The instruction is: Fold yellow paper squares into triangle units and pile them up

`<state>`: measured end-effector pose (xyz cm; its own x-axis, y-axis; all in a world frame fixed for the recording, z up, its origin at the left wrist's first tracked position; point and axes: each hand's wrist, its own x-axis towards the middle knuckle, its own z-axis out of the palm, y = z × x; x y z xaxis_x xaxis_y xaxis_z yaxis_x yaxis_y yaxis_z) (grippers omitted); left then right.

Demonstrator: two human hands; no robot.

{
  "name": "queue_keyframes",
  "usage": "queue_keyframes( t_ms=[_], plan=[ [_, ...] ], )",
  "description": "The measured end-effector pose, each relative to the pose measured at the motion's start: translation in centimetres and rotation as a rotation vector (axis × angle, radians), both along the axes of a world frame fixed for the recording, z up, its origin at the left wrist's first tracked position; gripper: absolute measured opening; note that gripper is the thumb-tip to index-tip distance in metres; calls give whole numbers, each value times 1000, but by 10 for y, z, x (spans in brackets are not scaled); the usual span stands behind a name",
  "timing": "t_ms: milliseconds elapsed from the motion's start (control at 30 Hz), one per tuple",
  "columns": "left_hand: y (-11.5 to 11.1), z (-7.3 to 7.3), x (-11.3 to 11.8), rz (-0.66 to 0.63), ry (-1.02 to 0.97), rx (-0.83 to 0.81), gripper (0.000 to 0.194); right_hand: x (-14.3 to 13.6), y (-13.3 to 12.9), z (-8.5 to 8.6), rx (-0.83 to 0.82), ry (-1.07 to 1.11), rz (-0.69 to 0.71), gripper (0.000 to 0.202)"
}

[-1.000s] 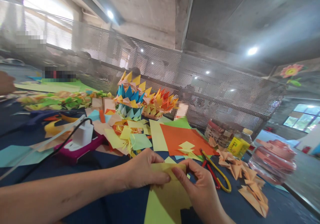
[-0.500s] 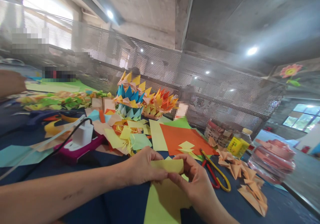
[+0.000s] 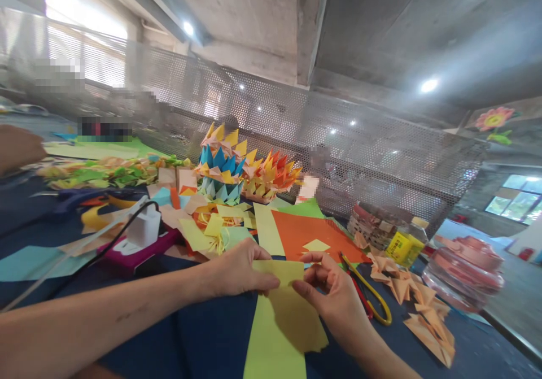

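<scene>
The left hand point(image 3: 243, 271) pinches yellow paper point(image 3: 283, 270), apparently not yet shaped, the right hand point(image 3: 332, 288) half-open at its edge; finished pointed paper stacks point(image 3: 222, 167) stand toward the table's point(image 3: 212, 334) far edge.

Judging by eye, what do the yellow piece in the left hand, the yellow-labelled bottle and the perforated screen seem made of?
Yellow piece: matte paper or thin card, going by its flat, thin look.
Bottle: probably clear, glossy plastic, as it looks transparent; glass is possible.
Perforated screen: perhaps grey metal, given the regular holes; finish unclear.
</scene>
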<state>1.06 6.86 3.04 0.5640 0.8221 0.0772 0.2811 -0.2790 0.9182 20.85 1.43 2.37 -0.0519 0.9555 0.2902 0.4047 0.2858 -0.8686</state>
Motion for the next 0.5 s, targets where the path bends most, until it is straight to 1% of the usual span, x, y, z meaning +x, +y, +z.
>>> queue_keyframes(
  t_ms=[167, 300, 367, 433, 500],
  plan=[
    [4, -1, -2, -23, -3, 12, 18, 5, 5, 1, 11, -18, -9, 39],
    [9, -4, -6, -19, -28, 15, 18, 16, 13, 5, 50, -14, -69, 38],
    [10, -5, -6, -18, -40, 12, 18, 18, 14, 7, 63, -7, -82, 38],
    [9, -5, -5, -35, -47, 6, 18, 14, 10, 8, 50, -5, -54, 37],
    [6, -4, -3, -62, -49, -5, 19, 5, 4, 6, 1, -10, 6, 37]
  ],
)
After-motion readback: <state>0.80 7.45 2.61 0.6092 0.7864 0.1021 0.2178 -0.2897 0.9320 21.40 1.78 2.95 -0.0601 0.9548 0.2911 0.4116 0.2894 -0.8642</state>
